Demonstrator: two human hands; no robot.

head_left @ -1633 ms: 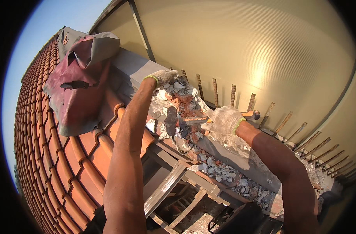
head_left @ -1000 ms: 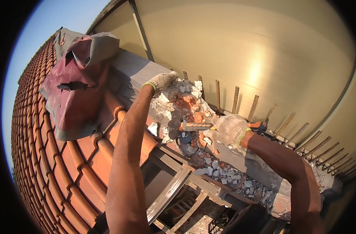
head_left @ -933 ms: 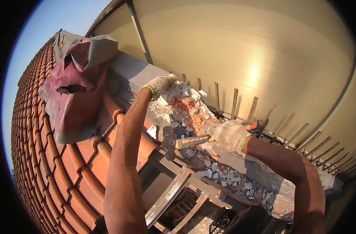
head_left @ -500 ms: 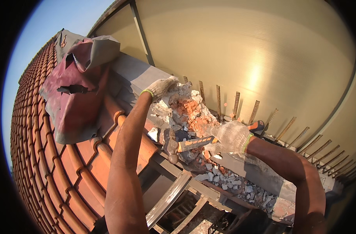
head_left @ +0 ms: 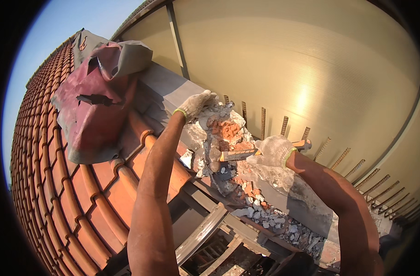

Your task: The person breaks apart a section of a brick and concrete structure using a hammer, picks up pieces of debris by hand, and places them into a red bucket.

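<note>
Left gloved hand (head_left: pixel 196 106) is sitting at broken masonry (head_left: pixel 229 130), grip hidden, can't tell; 1 hammer (head_left: pixel 236 155) is pointing head-left over that masonry; right gloved hand (head_left: pixel 274 150) is clasping its handle; rebar stubs (head_left: pixel 341 158) are standing farther right.

Off-white knit-gloved L hand (head_left: pixel 197 105): underside hidden, can't tell if gripping. Off-white knit-gloved R hand (head_left: pixel 275 151) covers mid-handle of orange-and-black-handled hammer (head_left: pixel 238 155); dusty head (head_left: pixel 214 157) blurry. Bare forearms (head_left: pixel 154 221) cut off @ btm edge; beige ribbed panel (head_left: pixel 265 55) cropped @ top.
</note>
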